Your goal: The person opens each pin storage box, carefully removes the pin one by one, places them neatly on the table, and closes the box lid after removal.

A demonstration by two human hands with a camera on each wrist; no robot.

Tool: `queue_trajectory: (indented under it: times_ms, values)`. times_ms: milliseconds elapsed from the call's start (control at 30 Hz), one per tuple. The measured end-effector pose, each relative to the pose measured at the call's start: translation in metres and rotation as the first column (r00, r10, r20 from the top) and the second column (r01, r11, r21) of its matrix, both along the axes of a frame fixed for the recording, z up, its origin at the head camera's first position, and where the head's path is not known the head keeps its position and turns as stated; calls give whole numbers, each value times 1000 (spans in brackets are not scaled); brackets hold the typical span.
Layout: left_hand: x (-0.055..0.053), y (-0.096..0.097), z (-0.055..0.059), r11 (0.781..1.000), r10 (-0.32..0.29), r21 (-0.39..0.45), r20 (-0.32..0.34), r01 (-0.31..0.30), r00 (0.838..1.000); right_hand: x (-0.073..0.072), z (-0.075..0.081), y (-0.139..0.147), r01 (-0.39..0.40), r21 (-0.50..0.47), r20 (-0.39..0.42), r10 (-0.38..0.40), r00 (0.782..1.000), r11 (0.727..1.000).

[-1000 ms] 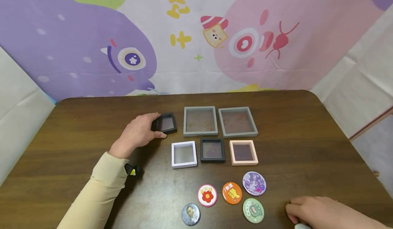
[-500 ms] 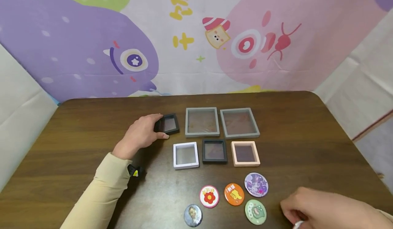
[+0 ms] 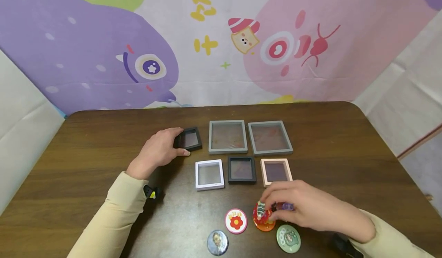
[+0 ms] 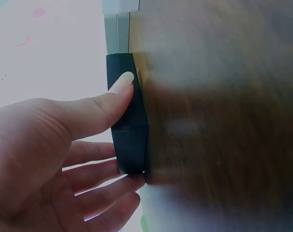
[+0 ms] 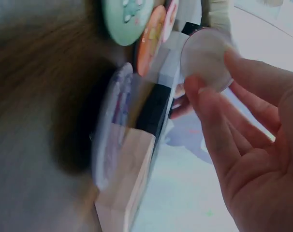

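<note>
On the table at the back left, my left hand [image 3: 156,150] grips a small black display frame [image 3: 191,138], its thumb on the near side. In the left wrist view the thumb presses the side of this black frame [image 4: 129,150], and the fingers lie along its other sides. My right hand [image 3: 304,206] pinches a round red pin badge [image 3: 259,216] between thumb and fingertips, above the orange badge [image 3: 269,228]. The right wrist view shows the held badge's pale back [image 5: 204,60]. Below the hand, a purple badge [image 3: 287,206] is mostly hidden.
Two large grey frames [image 3: 228,152] stand at the back. Before them lie a white frame [image 3: 209,187], another black frame [image 3: 241,181] and a peach frame [image 3: 265,177]. Nearer are a red-flower badge [image 3: 236,221], a portrait badge [image 3: 217,242] and a green badge [image 3: 288,238].
My right hand has come from the lower right edge leftward and forward over the badges, bringing the red badge. The left hand stays on the black frame.
</note>
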State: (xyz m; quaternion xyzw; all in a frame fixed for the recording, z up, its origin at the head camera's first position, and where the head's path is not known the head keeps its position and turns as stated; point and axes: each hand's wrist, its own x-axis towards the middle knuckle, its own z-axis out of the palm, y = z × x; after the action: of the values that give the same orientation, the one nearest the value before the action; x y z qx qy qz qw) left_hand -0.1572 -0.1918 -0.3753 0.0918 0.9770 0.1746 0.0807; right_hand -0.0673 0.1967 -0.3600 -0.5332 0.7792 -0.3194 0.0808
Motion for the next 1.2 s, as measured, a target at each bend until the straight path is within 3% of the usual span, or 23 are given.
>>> queue_trajectory:
  times_ms: [133,333,500,933,1200]
  values:
    - [0,2,-2,1000,-2,3,5,2,1000,-1,-2,-8,59,93,-7,-58,998,994]
    - [0,1,0,1000,-13,-4,-9,13,1000,3,-4,-8,44,245,60,-60,996,969]
    - [-1,0,0,1000,-20,-3,-7,20,1000,5,-6,-8,28,289,65,-49,997,957]
    - [2,-6,-1,1000,-21,19,21,20,1000,-11,1,3,127,183,-20,-126,992,975]
    - [3,-12,-1,995,-98,32,-6,99,995,-22,9,10,150,74,-133,-139,981,986]
